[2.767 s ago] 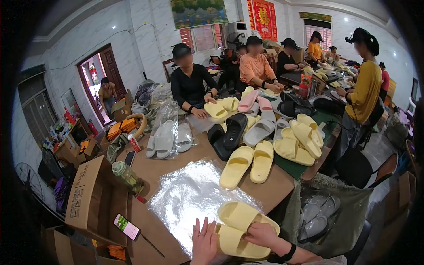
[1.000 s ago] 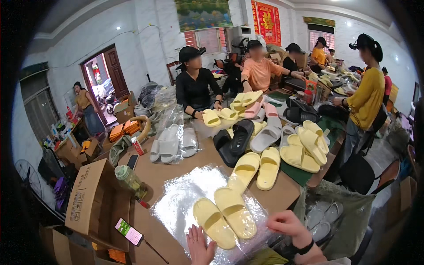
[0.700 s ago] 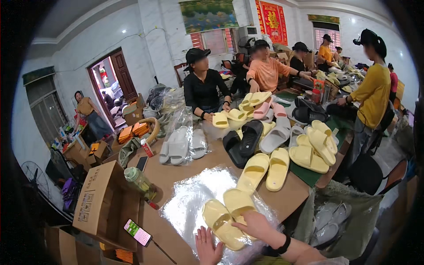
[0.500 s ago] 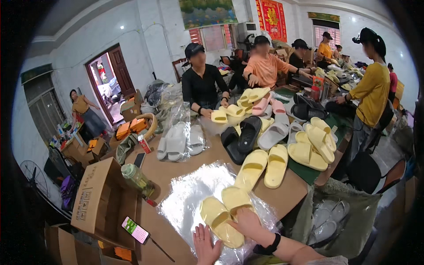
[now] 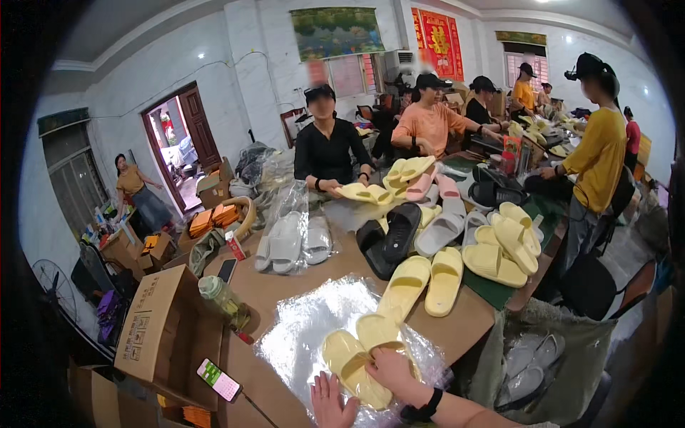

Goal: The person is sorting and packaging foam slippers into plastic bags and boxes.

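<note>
Two pale yellow slippers (image 5: 360, 351) lie side by side on a clear plastic bag (image 5: 307, 328) spread over the brown table (image 5: 285, 289). My right hand (image 5: 391, 371) rests on the near end of the slippers, its fingers curled over the right one; a black watch sits on the wrist. At the bag's near edge my left hand (image 5: 330, 401) lies flat with fingers apart, just beside the left slipper.
Another yellow pair (image 5: 427, 280) lies farther right, with black (image 5: 389, 235), grey and white slippers beyond. A cardboard box (image 5: 168, 332), a phone (image 5: 218, 379) and a bottle (image 5: 217, 296) stand at left. Several people work around the tables. A grey bag of slippers (image 5: 531, 357) hangs at right.
The yellow pair was laid sole-up onto the plastic bag, and my right hand came back onto its near end. My view shifted a little.
</note>
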Demonstrator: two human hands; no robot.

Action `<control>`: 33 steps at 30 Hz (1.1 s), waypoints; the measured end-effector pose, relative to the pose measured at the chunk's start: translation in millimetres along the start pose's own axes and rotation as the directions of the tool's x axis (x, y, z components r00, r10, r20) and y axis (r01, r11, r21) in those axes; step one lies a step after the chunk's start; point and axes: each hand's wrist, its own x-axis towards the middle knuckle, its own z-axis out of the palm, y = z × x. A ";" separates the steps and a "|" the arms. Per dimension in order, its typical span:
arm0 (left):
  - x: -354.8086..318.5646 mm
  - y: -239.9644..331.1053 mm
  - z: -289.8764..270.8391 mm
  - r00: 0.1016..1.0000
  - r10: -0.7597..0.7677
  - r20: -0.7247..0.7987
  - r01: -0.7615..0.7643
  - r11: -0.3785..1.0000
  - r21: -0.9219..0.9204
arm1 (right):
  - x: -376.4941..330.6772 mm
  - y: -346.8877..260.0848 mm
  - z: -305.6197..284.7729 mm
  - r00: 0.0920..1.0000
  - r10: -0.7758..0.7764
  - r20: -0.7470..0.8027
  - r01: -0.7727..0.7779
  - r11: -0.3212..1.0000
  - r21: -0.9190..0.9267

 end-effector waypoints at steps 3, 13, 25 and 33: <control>7.6 4.0 -8.6 0.997 -0.080 -0.008 0.079 0.989 -0.128 | 1.1 -4.3 -10.4 0.998 0.017 0.053 -0.018 1.000 0.021; 9.0 -4.0 -5.1 0.996 -0.085 -0.014 0.082 0.986 -0.143 | -19.9 19.9 -38.8 1.000 0.005 0.020 -0.006 0.997 0.081; 5.8 -4.2 -4.7 0.997 -0.081 0.020 0.083 0.987 -0.137 | -124.3 192.8 -184.5 0.713 0.250 -0.655 -0.401 0.912 -0.089; 4.4 1.5 -0.8 0.997 -0.052 -0.050 0.047 0.993 -0.112 | -251.8 356.2 -208.3 0.401 0.427 -0.811 -0.861 0.479 -0.174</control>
